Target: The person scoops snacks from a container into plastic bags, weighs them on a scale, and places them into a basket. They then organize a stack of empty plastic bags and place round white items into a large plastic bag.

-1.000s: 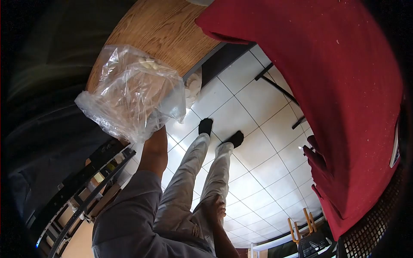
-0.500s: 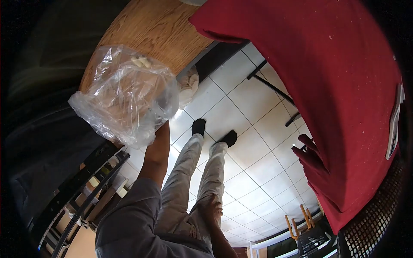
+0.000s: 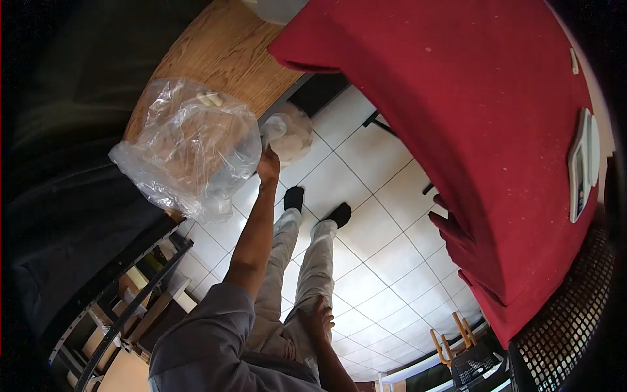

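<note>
My left hand (image 3: 268,162) reaches past the table edge, fingers closed around the bunched neck of a clear plastic bag (image 3: 295,136). Pale, roundish pieces show through that bag, which hangs beside the table over the floor; their kind cannot be made out. Just left of it, a larger crumpled clear bag (image 3: 189,147) lies on the wooden table's near end, with a few small pale pieces (image 3: 209,98) at its upper part. My right hand (image 3: 317,319) rests on my trouser leg at the thigh, fingers loosely spread and holding nothing.
The wood-grain table (image 3: 228,52) has a whitish container (image 3: 277,8) at its far end. A red cloth (image 3: 457,117) drapes another surface on the right, with a white-framed object (image 3: 580,166) on it. A black metal rack (image 3: 140,297) stands lower left; tiles (image 3: 372,228) cover the floor.
My left hand was behind the large bag; it has moved right and now shows at the smaller bag's neck. That bag has shifted right, further out from the table. My right hand stays put.
</note>
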A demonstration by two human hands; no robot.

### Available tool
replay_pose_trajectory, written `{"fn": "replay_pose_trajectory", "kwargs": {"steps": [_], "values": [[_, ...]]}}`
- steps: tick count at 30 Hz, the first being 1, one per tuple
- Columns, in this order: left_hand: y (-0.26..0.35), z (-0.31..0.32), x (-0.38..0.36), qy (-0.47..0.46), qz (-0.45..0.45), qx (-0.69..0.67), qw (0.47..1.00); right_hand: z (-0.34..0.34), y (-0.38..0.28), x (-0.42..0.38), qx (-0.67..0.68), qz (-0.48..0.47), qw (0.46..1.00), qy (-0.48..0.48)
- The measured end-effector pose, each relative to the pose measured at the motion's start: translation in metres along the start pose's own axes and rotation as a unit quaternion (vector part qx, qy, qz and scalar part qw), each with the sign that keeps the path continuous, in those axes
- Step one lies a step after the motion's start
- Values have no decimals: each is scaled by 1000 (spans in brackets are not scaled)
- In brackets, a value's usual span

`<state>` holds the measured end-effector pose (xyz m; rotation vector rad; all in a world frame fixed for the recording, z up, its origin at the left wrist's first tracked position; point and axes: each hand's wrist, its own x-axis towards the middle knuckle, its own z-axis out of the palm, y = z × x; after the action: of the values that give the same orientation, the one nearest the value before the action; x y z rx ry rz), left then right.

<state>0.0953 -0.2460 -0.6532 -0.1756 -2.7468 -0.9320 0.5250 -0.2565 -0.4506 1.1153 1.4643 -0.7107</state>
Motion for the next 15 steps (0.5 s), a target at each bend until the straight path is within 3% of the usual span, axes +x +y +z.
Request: {"fn": "replay_pose_trajectory", "kwargs": {"steps": [3,5,7,9,11,13,15], "values": [[-32,22,-20,3,-44,-35,998,-3,5,2,7,-4,1000,-4],[14,-16,-9,9,2,-93,996,-3,8,3,12,-11,1000,-9],[57,-50,-8,-70,4,-141,988,-6,7,7,20,-17,1000,2],[83,-69,-27,-110,-36,-235,965,-11,10,9,27,-22,999,10],[106,-89,-47,-135,-48,-242,960,-19,17,12,114,-79,990,34],[131,-116,-61,-152,-77,-268,948,-16,27,28,120,-95,984,88],[153,-144,-72,-168,-102,-293,936,-9,45,51,232,-182,931,213]]}}
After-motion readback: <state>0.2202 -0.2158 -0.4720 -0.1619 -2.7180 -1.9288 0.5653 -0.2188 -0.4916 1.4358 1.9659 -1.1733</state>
